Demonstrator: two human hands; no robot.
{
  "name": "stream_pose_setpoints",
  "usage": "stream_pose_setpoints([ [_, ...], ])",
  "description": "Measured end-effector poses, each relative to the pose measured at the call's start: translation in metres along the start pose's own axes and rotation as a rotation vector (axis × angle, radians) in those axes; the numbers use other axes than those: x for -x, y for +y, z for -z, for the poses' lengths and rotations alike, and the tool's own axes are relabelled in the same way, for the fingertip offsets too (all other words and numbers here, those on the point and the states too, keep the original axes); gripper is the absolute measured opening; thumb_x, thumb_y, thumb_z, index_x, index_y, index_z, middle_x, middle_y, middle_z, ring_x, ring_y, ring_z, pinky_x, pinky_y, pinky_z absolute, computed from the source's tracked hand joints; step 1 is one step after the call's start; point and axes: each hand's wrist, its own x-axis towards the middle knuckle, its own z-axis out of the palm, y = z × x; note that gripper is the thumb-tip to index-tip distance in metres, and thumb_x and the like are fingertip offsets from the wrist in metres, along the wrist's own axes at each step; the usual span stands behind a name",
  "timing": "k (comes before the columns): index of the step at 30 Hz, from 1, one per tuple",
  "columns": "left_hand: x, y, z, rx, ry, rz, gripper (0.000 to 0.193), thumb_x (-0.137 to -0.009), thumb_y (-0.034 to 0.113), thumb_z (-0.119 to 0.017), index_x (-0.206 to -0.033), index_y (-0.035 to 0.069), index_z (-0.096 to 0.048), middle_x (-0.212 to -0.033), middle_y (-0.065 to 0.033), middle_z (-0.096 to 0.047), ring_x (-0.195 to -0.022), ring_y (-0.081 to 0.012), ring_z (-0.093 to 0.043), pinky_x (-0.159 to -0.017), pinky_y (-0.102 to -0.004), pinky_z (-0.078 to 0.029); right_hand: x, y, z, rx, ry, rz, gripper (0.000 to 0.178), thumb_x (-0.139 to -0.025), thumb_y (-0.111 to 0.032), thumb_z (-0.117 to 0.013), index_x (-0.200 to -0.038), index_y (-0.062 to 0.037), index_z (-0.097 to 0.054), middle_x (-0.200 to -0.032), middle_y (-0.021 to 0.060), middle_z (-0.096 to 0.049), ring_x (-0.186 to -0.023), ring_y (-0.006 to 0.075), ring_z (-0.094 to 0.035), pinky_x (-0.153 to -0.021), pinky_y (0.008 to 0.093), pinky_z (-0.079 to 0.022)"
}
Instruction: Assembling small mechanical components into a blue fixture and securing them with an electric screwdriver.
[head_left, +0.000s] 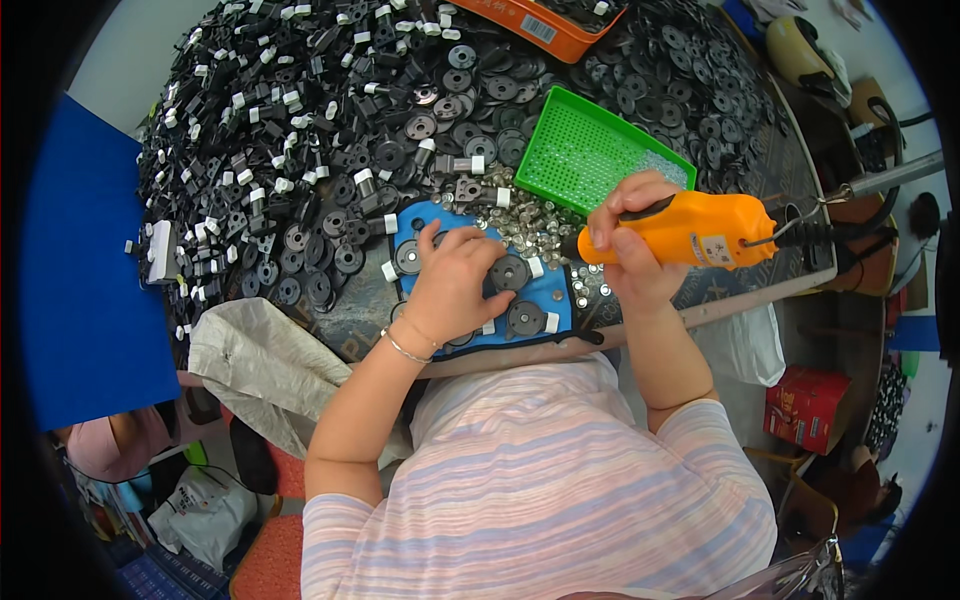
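Note:
My right hand is wrapped round an orange electric screwdriver, which lies sideways with its dark tip pointing left. Beneath my left hand is a blue work mat set with several black round discs. The left fingers are spread over the mat, and the thumb and fingertips reach the edge of one disc with a white end piece. Another disc sits just below it. Part of the mat and some pieces are hidden under the left hand.
Small metal caps lie loose behind the mat. A green perforated tray holds small clear pieces. Black parts with white ends and black discs are heaped behind. An orange box stands at the back; grey cloth hangs at left.

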Motion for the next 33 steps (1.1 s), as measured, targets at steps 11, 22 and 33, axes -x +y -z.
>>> stream_pose_setpoints([
  [11,0.000,-0.005,0.001,0.003,-0.067,0.011,0.044,-0.064,0.020,-0.077,-0.104,0.010,-0.062,-0.102,-0.0043,-0.064,-0.110,-0.0239,-0.052,-0.102,-0.0558,-0.023,0.003,-0.002,-0.005,0.015,-0.022,-0.039,0.027,-0.075,0.008,-0.064,-0.098,0.0024,-0.052,-0.095,0.0132,-0.049,-0.069,0.0154,-0.055,-0.060,0.0248,-0.050],
  [22,0.000,-0.001,0.000,0.025,-0.059,0.028,0.045,-0.064,0.019,-0.076,-0.107,0.011,-0.063,-0.104,-0.0039,-0.064,-0.110,-0.0236,-0.052,-0.101,-0.0551,-0.024,0.007,0.002,-0.012,0.014,-0.071,-0.060,0.027,-0.075,0.005,-0.065,-0.099,0.0014,-0.053,-0.097,0.0131,-0.049,-0.073,0.0152,-0.054,-0.062,0.0240,-0.049],
  [33,-0.001,-0.003,-0.004,-0.012,-0.098,0.035,0.043,-0.065,0.023,-0.078,-0.106,0.013,-0.067,-0.096,-0.0011,-0.066,-0.107,-0.0202,-0.052,-0.101,-0.0570,-0.024,0.011,0.012,-0.019,0.183,-0.191,-0.115,0.025,-0.075,0.010,-0.060,-0.094,-0.0017,-0.049,-0.090,0.0105,-0.047,-0.064,0.0151,-0.055,-0.055,0.0245,-0.047],
])
